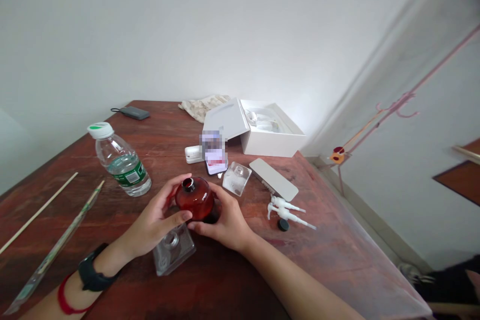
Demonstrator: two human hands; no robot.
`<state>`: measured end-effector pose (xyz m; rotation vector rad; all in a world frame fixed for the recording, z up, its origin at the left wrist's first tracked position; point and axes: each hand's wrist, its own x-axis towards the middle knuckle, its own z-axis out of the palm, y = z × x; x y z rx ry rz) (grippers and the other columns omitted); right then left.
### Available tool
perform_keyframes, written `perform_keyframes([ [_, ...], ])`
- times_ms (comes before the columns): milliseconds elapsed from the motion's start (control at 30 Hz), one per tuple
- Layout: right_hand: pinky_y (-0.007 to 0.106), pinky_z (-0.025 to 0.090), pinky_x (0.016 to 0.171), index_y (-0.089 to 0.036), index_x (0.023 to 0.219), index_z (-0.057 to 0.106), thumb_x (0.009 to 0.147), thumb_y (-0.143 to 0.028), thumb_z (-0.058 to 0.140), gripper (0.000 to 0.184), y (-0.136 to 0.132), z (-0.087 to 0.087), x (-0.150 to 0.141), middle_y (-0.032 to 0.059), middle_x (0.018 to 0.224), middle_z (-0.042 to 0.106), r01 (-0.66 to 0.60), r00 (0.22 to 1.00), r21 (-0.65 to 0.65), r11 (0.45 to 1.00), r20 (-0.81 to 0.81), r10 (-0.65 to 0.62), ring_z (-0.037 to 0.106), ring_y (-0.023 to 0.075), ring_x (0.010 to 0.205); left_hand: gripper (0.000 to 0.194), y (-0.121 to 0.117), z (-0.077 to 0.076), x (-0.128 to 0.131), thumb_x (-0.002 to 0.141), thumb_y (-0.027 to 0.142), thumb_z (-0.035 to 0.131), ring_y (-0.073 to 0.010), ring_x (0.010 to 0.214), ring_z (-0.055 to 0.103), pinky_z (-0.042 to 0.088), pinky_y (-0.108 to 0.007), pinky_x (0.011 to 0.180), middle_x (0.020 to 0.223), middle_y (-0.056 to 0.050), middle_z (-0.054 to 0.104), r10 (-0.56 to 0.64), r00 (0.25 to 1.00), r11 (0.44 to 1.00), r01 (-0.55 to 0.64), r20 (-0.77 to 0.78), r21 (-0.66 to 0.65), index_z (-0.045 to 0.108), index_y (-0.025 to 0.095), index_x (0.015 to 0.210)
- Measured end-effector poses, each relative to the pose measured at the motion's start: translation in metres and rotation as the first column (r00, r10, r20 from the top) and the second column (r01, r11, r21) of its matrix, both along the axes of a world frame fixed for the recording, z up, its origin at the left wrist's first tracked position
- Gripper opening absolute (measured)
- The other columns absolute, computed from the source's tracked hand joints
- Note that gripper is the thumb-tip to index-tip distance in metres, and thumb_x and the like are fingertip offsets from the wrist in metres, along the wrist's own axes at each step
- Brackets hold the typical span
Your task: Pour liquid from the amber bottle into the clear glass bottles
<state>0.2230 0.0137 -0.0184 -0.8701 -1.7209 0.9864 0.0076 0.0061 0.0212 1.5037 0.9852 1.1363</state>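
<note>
Both my hands are wrapped round a round, dark amber bottle [195, 199] with a short uncapped neck. My left hand [159, 212] grips its left side, wearing a black watch at the wrist. From the other side my right hand [227, 217] holds it, the thumb near its base. Just below the bottle lies a clear square bottle [174, 252] with a round neck, partly covered by my left hand. To the right are a second clear square bottle [237, 178], two white pump heads [288, 210] and a small black cap [283, 224].
A water bottle [123, 167] stands at the left, near a chopstick [39, 212] and a wrapped pair [62, 242]. Behind are a phone [216, 160], a white case [193, 154], an open white box [272, 144], a cloth [202, 107] and a grey power bank [135, 112]. A flat grey case [273, 179] lies right.
</note>
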Motion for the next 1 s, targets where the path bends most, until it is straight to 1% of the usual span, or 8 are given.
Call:
perform_keyframes([
  [200,0.047,0.054,0.115,-0.023,0.148,0.058,0.073,-0.043,0.096,0.086,0.0002,-0.0005,0.0001,0.0128,0.143,0.071,0.005,1.000,0.012,1.000,0.013,-0.005,0.069,0.0312,0.131,0.073,0.0001,-0.0020,-0.0008,0.082,0.045,0.091,-0.0369,0.135,0.067,0.057,-0.046,0.114,0.147,-0.014,0.067,-0.013,1.000,1.000,0.013,0.012,-0.002,0.062,0.026,0.146],
  [400,0.047,0.054,0.114,-0.022,0.146,0.058,0.072,-0.045,0.097,0.086,-0.0001,0.0026,0.0006,0.0131,0.141,0.072,0.002,1.000,0.021,1.000,-0.005,-0.002,0.070,0.0319,0.130,0.068,0.0014,-0.0039,0.0004,0.088,0.042,0.087,-0.0335,0.140,0.063,0.052,-0.043,0.119,0.153,-0.012,0.063,-0.062,0.998,0.998,0.062,0.026,0.022,0.058,0.028,0.147],
  [533,0.047,0.051,0.117,-0.023,0.146,0.058,0.073,-0.048,0.096,0.086,0.0000,0.0040,0.0017,0.0133,0.142,0.071,0.009,1.000,0.044,0.999,0.011,-0.010,0.069,0.0318,0.131,0.065,0.0001,-0.0015,0.0021,0.088,0.041,0.086,-0.0341,0.139,0.065,0.056,-0.042,0.115,0.153,-0.012,0.064,-0.067,0.997,0.998,0.066,0.047,0.006,0.058,0.028,0.146],
  [667,0.045,0.053,0.115,-0.022,0.145,0.058,0.075,-0.046,0.095,0.083,0.0004,0.0041,0.0024,0.0133,0.141,0.072,0.005,1.000,0.064,0.998,0.025,-0.006,0.069,0.0311,0.130,0.066,-0.0006,-0.0011,0.0016,0.088,0.041,0.086,-0.0340,0.134,0.068,0.059,-0.042,0.112,0.149,-0.012,0.066,-0.063,0.998,0.998,0.063,0.029,0.016,0.058,0.027,0.146],
  [767,0.045,0.055,0.112,-0.022,0.145,0.058,0.074,-0.046,0.096,0.084,0.0008,0.0034,0.0026,0.0129,0.139,0.073,-0.001,0.999,0.061,0.998,0.034,-0.001,0.071,0.0309,0.126,0.067,-0.0002,-0.0019,0.0008,0.089,0.042,0.086,-0.0352,0.134,0.068,0.060,-0.042,0.110,0.150,-0.013,0.065,-0.071,0.997,0.997,0.071,0.028,0.023,0.057,0.026,0.147],
  [900,0.045,0.055,0.112,-0.023,0.146,0.057,0.072,-0.043,0.097,0.086,0.0013,0.0009,0.0025,0.0126,0.141,0.072,-0.002,1.000,0.045,0.999,0.028,0.001,0.070,0.0312,0.128,0.070,0.0012,-0.0019,0.0005,0.089,0.043,0.086,-0.0372,0.141,0.062,0.057,-0.043,0.114,0.155,-0.012,0.061,-0.107,0.994,0.994,0.106,0.037,0.023,0.054,0.027,0.150],
  [1000,0.046,0.053,0.115,-0.024,0.147,0.057,0.072,-0.041,0.097,0.087,0.0018,-0.0007,0.0023,0.0125,0.145,0.069,-0.009,1.000,0.031,0.999,0.007,0.009,0.068,0.0314,0.132,0.069,0.0027,-0.0011,-0.0002,0.093,0.050,0.082,-0.0357,0.143,0.060,0.054,-0.042,0.117,0.156,-0.011,0.062,-0.140,0.989,0.990,0.138,0.057,0.025,0.053,0.028,0.151],
])
